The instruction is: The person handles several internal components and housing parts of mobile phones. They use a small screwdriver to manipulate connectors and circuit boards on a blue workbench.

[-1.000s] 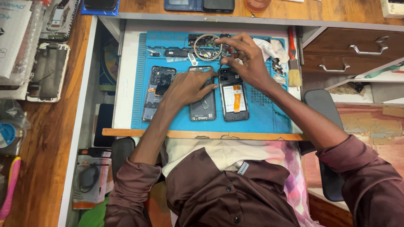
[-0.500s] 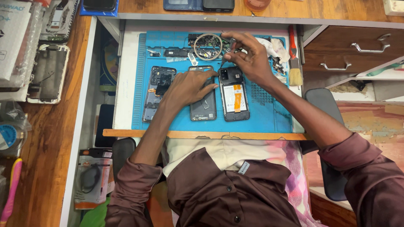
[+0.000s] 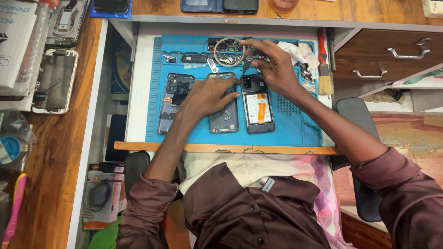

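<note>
Hands (image 3: pixel 210 94) (tool-bearing) over opened phones (image 3: pixel 257 105)

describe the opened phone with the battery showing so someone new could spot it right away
On the blue work mat, three phone pieces lie side by side. The opened phone is the rightmost, just below the right hand. It alone shows a white battery with an orange strip.

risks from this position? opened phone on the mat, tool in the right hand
1. The right hand holds a thin dark tool tip-down over the opened phone, whose battery is exposed; a slip could gouge it.
2. Small loose parts lie at the mat's far edge beside that hand; a wrist sweep could scatter them.
3. The left hand rests on the middle grey phone back, so the opened one may shift under pressure.
</note>
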